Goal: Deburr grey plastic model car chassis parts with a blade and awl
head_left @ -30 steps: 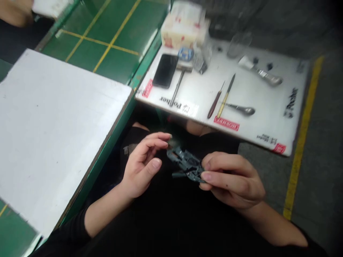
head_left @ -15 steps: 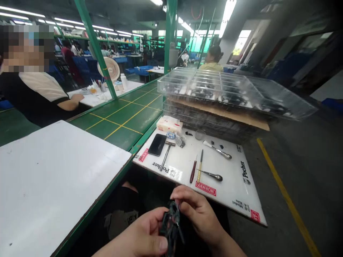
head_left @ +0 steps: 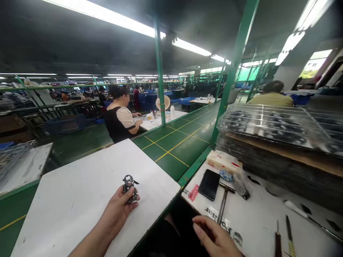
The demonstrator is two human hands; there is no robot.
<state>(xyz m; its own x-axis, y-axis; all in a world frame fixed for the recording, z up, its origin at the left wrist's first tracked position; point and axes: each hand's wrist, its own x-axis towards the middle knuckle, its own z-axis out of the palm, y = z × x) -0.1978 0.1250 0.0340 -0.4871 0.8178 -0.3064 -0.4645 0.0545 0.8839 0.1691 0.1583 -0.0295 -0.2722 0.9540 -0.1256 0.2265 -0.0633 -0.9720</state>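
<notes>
My left hand (head_left: pixel 122 205) grips a dark plastic model frame (head_left: pixel 129 185) with cut-outs, thumb on its face. The part is held upright just above the white board (head_left: pixel 80 200) on the left. My right hand (head_left: pixel 213 233) is low in the view, loosely bent, with nothing visible in its fingers. It is at the near edge of the right-hand white board (head_left: pixel 249 225), close to the handle of a small metal hammer (head_left: pixel 224 201). A black phone (head_left: pixel 209 184) lies beyond the hammer.
On the right lie a red-handled pick (head_left: pixel 278 242), a file (head_left: pixel 289 232), a white-tipped tool (head_left: pixel 297 208) and a tissue pack (head_left: pixel 223 160). Clear plastic trays (head_left: pixel 268 125) of dark parts are stacked behind. A green conveyor (head_left: pixel 179 139) runs between; a co-worker (head_left: pixel 120 117) sits beyond.
My view has turned left and up. My left hand has carried the dark frame from my lap over the left white board. My right hand has let go of it and moved apart.
</notes>
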